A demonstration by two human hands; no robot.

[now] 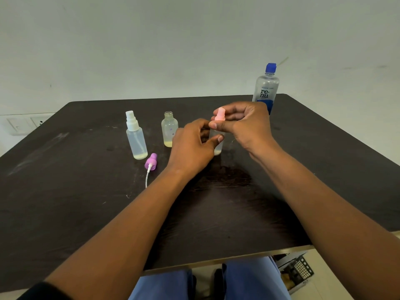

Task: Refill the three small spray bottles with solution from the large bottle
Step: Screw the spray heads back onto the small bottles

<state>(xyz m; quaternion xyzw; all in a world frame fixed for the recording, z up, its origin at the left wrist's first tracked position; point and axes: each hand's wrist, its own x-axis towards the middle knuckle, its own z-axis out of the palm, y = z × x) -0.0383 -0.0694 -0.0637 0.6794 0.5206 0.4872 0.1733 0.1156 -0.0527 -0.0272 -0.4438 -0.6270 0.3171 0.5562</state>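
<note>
Now, pink sprayer [220, 115] pinched, right hand [244, 124]

both forearms extended; left hand [192, 146] curled, right hand [244, 124] apparently pinching.

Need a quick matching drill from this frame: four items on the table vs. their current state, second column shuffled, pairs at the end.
Items
1. white-capped spray bottle
2. middle spray bottle
3. purple spray cap
4. pink spray cap

States
A. lying on the table, tube attached
B. pinched in the right hand, over a bottle the left hand grips
C. upright, neck open, no cap
D. upright, cap on

Pairs: 1-D, 2-C, 3-A, 4-B
</note>
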